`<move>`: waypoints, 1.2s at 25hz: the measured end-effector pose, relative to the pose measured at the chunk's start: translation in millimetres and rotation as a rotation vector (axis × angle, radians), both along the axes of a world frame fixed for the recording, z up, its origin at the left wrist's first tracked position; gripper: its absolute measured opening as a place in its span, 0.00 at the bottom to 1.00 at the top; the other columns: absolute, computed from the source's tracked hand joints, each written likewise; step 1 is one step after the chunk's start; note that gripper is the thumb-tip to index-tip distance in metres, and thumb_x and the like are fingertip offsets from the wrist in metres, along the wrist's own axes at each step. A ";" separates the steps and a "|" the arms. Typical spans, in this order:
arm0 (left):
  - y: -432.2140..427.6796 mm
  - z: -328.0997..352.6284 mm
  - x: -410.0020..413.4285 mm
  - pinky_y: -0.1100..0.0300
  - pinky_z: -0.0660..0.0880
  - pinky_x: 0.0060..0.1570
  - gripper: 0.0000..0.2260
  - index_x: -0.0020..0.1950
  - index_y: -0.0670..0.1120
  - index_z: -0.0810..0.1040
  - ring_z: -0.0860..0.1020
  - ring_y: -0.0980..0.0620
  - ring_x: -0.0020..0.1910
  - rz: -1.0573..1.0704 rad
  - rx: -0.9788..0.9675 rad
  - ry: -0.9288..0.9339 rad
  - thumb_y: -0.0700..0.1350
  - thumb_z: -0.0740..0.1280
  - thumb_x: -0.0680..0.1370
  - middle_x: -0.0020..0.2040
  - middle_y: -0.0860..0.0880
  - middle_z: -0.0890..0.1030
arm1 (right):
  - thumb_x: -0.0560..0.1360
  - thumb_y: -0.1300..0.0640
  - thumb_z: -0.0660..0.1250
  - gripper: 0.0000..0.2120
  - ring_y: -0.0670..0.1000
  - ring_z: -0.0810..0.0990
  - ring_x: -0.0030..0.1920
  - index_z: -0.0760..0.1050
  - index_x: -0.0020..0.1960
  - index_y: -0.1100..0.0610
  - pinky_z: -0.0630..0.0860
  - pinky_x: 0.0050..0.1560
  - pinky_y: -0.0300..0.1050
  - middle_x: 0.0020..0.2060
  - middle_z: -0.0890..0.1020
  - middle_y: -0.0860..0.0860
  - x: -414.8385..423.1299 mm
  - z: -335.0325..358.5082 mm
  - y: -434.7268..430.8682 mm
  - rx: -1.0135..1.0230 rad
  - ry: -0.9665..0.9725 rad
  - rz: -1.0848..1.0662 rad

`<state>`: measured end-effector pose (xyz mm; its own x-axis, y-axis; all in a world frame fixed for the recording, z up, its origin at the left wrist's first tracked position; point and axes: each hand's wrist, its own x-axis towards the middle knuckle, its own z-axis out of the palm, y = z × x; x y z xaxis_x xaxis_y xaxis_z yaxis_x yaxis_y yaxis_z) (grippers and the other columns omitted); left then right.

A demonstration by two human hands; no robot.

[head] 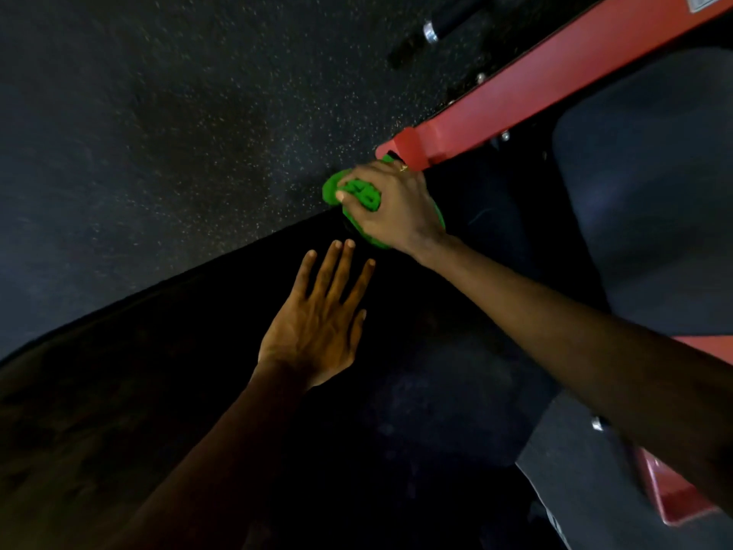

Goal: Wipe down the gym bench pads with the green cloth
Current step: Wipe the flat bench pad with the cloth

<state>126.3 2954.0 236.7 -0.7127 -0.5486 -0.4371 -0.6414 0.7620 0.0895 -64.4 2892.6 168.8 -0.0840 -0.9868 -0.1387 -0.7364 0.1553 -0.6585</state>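
The left hand (313, 323) lies flat on the black bench pad (190, 375), fingers straight and spread, holding nothing. Beyond it the right hand (396, 210) curls its fingers round the bunched green cloth (364, 193) at the pad's far end, just beside the red frame (535, 85). Bunched so, the cloth may miss strips, and knuckles could strike the frame.

Gym, weights area. Black rubber flooring (158, 133) flecked with pale specks all over. Red-painted steel frame (535, 85) of square tube, fixed with a bright bolt (480, 77), slanting across the upper right; white label (712, 2) at its top end, print too small to read. Wide black upholstered pad (178, 391) in the foreground, second dark pad (654, 192) just right of the frame. Dark bar (456, 17) with a chrome collar beyond the frame, near the top edge.
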 end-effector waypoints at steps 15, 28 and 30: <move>-0.5 0.2 -0.6 0.40 0.42 0.78 0.30 0.83 0.44 0.47 0.44 0.38 0.81 -0.004 0.006 -0.001 0.54 0.45 0.83 0.81 0.36 0.45 | 0.79 0.47 0.66 0.15 0.53 0.79 0.62 0.78 0.63 0.50 0.75 0.60 0.57 0.61 0.81 0.46 -16.6 -7.6 72.8 -0.052 0.020 -0.280; 0.1 2.8 0.2 0.41 0.45 0.79 0.30 0.83 0.45 0.46 0.43 0.40 0.81 0.011 0.027 -0.025 0.56 0.43 0.83 0.82 0.37 0.44 | 0.75 0.47 0.64 0.19 0.59 0.76 0.62 0.77 0.65 0.51 0.73 0.61 0.59 0.59 0.80 0.54 -64.9 -40.5 33.0 0.205 0.066 -0.730; -4.4 4.5 -9.8 0.42 0.51 0.78 0.29 0.82 0.46 0.56 0.52 0.41 0.81 0.059 0.039 0.040 0.56 0.49 0.82 0.81 0.38 0.54 | 0.75 0.49 0.66 0.19 0.59 0.76 0.60 0.77 0.64 0.52 0.74 0.59 0.58 0.58 0.80 0.54 -49.8 -27.6 68.1 0.145 0.061 -0.641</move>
